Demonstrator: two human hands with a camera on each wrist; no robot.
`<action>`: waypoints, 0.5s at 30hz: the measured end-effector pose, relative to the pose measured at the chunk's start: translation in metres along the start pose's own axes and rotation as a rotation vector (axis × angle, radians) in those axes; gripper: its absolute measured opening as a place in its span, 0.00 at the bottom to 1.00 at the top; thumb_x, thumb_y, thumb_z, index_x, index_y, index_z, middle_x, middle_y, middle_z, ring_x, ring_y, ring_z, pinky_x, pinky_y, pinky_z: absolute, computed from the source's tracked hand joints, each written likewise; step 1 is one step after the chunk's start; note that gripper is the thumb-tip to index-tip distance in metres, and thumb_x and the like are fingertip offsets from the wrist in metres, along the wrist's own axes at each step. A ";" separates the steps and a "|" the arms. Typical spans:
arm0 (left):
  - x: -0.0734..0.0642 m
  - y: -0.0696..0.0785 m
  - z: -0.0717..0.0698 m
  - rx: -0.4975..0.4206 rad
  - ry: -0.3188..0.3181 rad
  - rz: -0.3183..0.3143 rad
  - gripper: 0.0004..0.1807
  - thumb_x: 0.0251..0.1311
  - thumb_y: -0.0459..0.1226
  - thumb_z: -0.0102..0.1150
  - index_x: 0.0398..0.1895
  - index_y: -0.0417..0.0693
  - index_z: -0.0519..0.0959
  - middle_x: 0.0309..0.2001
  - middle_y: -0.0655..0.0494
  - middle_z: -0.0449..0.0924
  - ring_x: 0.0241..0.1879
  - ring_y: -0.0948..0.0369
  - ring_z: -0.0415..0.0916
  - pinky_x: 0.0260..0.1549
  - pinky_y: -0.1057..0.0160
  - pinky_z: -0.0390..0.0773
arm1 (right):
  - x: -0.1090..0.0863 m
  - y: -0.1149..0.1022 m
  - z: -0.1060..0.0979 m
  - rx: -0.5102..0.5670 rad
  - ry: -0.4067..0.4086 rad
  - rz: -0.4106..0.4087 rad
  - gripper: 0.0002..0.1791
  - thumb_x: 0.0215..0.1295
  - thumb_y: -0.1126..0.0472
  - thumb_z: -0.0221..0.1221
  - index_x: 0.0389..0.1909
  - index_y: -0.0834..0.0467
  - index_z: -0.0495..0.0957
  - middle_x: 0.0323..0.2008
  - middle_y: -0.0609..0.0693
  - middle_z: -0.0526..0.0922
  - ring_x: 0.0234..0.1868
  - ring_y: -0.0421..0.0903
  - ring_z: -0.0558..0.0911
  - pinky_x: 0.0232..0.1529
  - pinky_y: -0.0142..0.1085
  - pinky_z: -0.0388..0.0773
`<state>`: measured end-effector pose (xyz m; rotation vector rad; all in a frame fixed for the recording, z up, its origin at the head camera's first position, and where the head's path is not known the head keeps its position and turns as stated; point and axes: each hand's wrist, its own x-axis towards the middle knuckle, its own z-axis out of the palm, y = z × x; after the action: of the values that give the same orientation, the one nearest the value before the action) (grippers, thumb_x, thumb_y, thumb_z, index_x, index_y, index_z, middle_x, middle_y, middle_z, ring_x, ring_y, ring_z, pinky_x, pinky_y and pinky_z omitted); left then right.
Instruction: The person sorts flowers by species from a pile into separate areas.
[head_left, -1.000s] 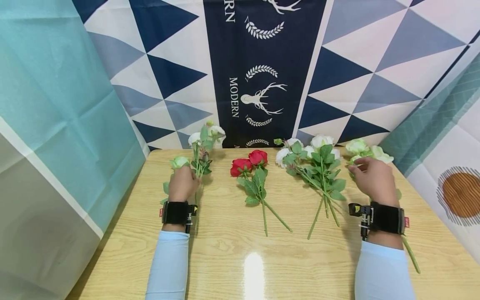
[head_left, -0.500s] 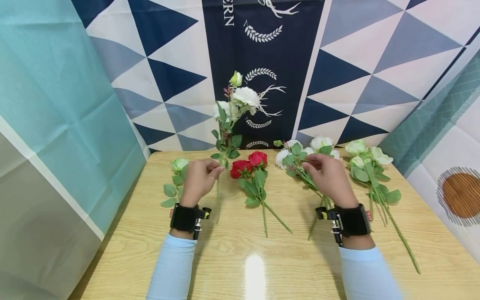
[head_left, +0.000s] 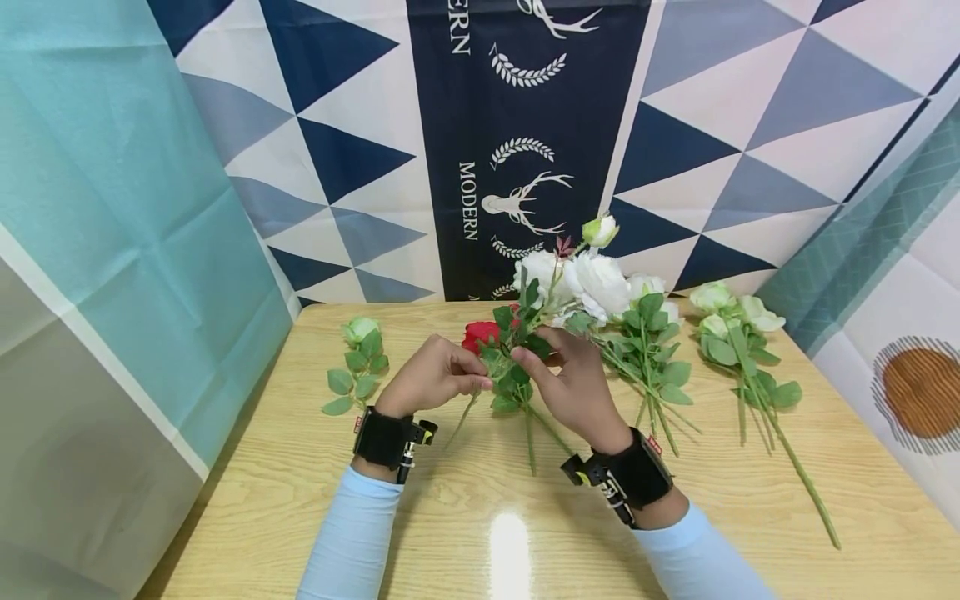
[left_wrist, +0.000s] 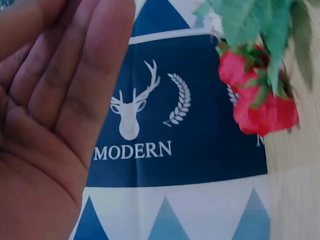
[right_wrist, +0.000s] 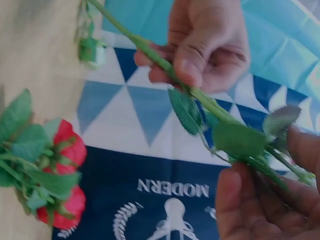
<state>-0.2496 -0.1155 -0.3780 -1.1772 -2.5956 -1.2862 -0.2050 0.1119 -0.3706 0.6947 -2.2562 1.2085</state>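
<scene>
A white rose spray point(head_left: 600, 283), with large blooms and a pale bud, is tilted up to the right above the table. My left hand point(head_left: 435, 375) pinches its lower stem between thumb and fingers; in the right wrist view the green stem point(right_wrist: 150, 52) runs through that pinch. Higher up, among the leaves, the fingers and thumb of my right hand point(head_left: 581, 387) hold the same stem. Two red roses point(head_left: 480, 335) lie beneath, partly hidden by the spray. The left wrist view shows my left palm point(left_wrist: 40, 165), its fingertips out of frame.
A pale green rose point(head_left: 362, 331) lies at the table's left. White roses point(head_left: 648, 286) lie right of centre, and pale green roses point(head_left: 763, 315) with long stems are at far right. A patterned cloth point(head_left: 352, 167) hangs behind the wooden table point(head_left: 420, 533).
My left hand has lifted the white rose spray and carried it right to above the red roses. My right hand has come left from the pale green roses and now holds the spray too.
</scene>
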 end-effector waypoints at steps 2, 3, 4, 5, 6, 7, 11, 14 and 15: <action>0.000 -0.001 0.000 0.023 -0.033 -0.006 0.07 0.58 0.34 0.68 0.24 0.56 0.86 0.21 0.59 0.81 0.18 0.67 0.70 0.18 0.69 0.69 | -0.001 -0.001 0.006 -0.019 0.004 0.014 0.16 0.71 0.53 0.59 0.47 0.63 0.80 0.40 0.55 0.83 0.39 0.49 0.82 0.44 0.40 0.77; 0.000 -0.002 0.000 0.036 -0.045 -0.009 0.07 0.58 0.35 0.68 0.24 0.56 0.86 0.21 0.60 0.81 0.17 0.67 0.69 0.18 0.69 0.68 | -0.001 -0.002 0.008 -0.025 0.010 0.018 0.14 0.70 0.54 0.59 0.43 0.63 0.81 0.36 0.55 0.84 0.35 0.48 0.83 0.41 0.40 0.78; 0.000 -0.003 0.000 0.048 -0.055 -0.010 0.08 0.58 0.35 0.68 0.24 0.56 0.86 0.21 0.60 0.81 0.17 0.68 0.69 0.17 0.70 0.68 | -0.002 -0.002 0.010 -0.025 0.014 0.019 0.11 0.69 0.55 0.60 0.37 0.61 0.81 0.29 0.52 0.83 0.30 0.46 0.82 0.36 0.37 0.77; 0.000 -0.003 -0.001 0.059 -0.062 -0.011 0.08 0.58 0.35 0.68 0.24 0.56 0.86 0.21 0.61 0.81 0.17 0.68 0.69 0.17 0.70 0.68 | -0.002 -0.002 0.012 -0.016 0.015 0.014 0.11 0.69 0.56 0.61 0.30 0.60 0.80 0.22 0.49 0.79 0.25 0.44 0.79 0.28 0.34 0.74; 0.000 -0.004 -0.001 0.072 -0.067 -0.012 0.08 0.58 0.35 0.68 0.24 0.57 0.86 0.22 0.62 0.82 0.17 0.68 0.69 0.17 0.70 0.68 | -0.002 -0.002 0.013 -0.004 0.020 0.010 0.13 0.68 0.57 0.61 0.24 0.58 0.78 0.17 0.47 0.74 0.22 0.42 0.76 0.25 0.32 0.70; 0.000 -0.004 -0.002 0.082 -0.069 -0.011 0.08 0.58 0.35 0.69 0.23 0.57 0.86 0.22 0.64 0.82 0.17 0.68 0.70 0.18 0.70 0.68 | -0.002 -0.001 0.013 0.002 0.021 0.008 0.15 0.68 0.58 0.62 0.21 0.57 0.75 0.14 0.45 0.69 0.18 0.41 0.72 0.22 0.30 0.65; -0.001 -0.004 -0.004 0.116 -0.066 -0.027 0.08 0.57 0.36 0.69 0.23 0.59 0.86 0.22 0.70 0.81 0.19 0.68 0.72 0.18 0.69 0.70 | -0.003 -0.003 0.014 0.016 0.017 0.013 0.18 0.67 0.57 0.63 0.18 0.56 0.72 0.12 0.45 0.55 0.14 0.42 0.57 0.20 0.32 0.51; -0.002 -0.005 -0.006 0.127 -0.044 -0.037 0.07 0.57 0.36 0.69 0.23 0.58 0.86 0.23 0.70 0.82 0.20 0.68 0.75 0.20 0.68 0.73 | -0.004 -0.006 0.016 0.053 0.008 -0.019 0.09 0.69 0.56 0.60 0.29 0.53 0.78 0.17 0.42 0.67 0.18 0.37 0.65 0.21 0.30 0.58; -0.002 -0.005 -0.007 0.132 -0.033 -0.037 0.06 0.57 0.36 0.69 0.24 0.57 0.87 0.24 0.69 0.82 0.21 0.68 0.76 0.20 0.68 0.73 | -0.006 -0.006 0.016 -0.069 -0.018 -0.115 0.07 0.73 0.56 0.56 0.38 0.54 0.81 0.21 0.46 0.72 0.21 0.39 0.70 0.24 0.30 0.64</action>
<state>-0.2533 -0.1232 -0.3775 -1.1439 -2.6901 -1.0905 -0.1999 0.0965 -0.3783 0.7993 -2.2284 1.0691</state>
